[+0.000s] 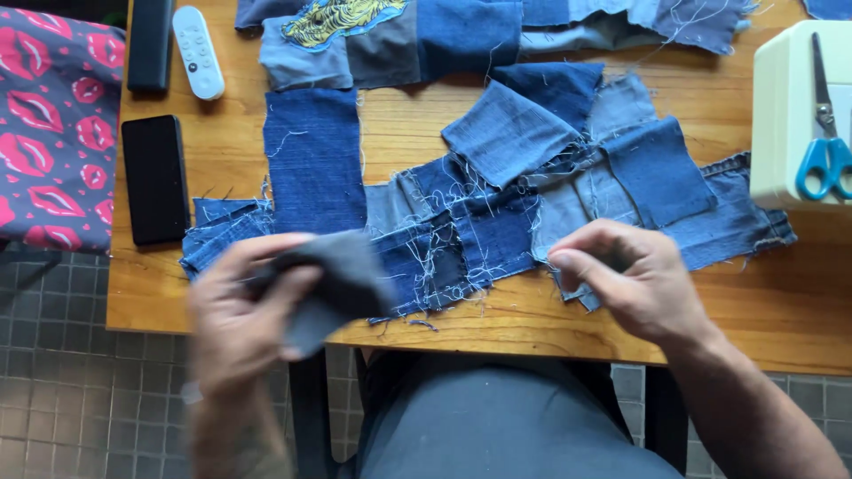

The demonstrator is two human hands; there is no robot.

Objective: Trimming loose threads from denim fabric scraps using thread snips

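The left hand (244, 306), blurred, has its fingers closed around a grey cloth patch (342, 284) at the near edge of the wooden surface (781, 310). The right hand (626, 279) pinches the near edge of the denim patchwork (497, 213) spread across the middle. A black phone (155, 177) lies at the left, a white remote (197, 51) farther off, and blue-handled scissors (825, 133) at the right.

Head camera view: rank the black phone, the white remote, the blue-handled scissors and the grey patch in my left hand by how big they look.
1. Grey patch, though nearest the camera and blurred.
2. Black phone.
3. White remote and blue-handled scissors: too alike to rank.
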